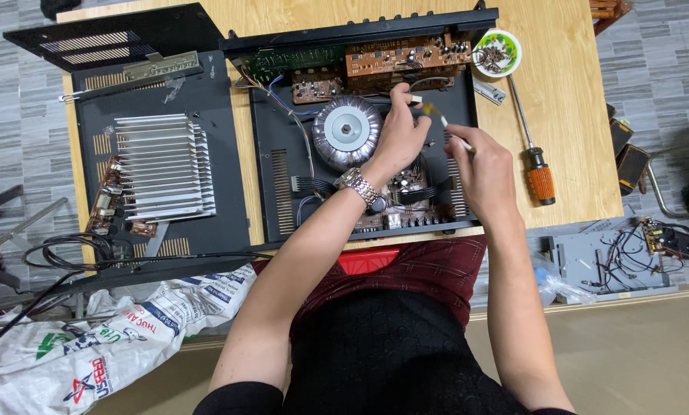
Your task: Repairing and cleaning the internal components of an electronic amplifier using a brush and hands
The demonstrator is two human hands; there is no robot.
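An opened black amplifier chassis [271, 165] lies on the wooden table [575, 115], with a round silver toroidal transformer [346, 132] and brown circuit boards [402, 58] inside. My left hand [400, 137], with a metal watch on its wrist, reaches into the chassis beside the transformer, fingers pinched on a thin white part near the boards. My right hand [483, 165] hovers over the right side of the chassis and grips a slim white-handled tool [446, 123] with a yellowish tip.
A finned aluminium heatsink [164, 165] on a black panel lies to the left. An orange-handled screwdriver [534, 154] and a small bowl of screws [496, 52] sit at the right. Cables, plastic bags and another circuit assembly [629, 250] lie on the floor.
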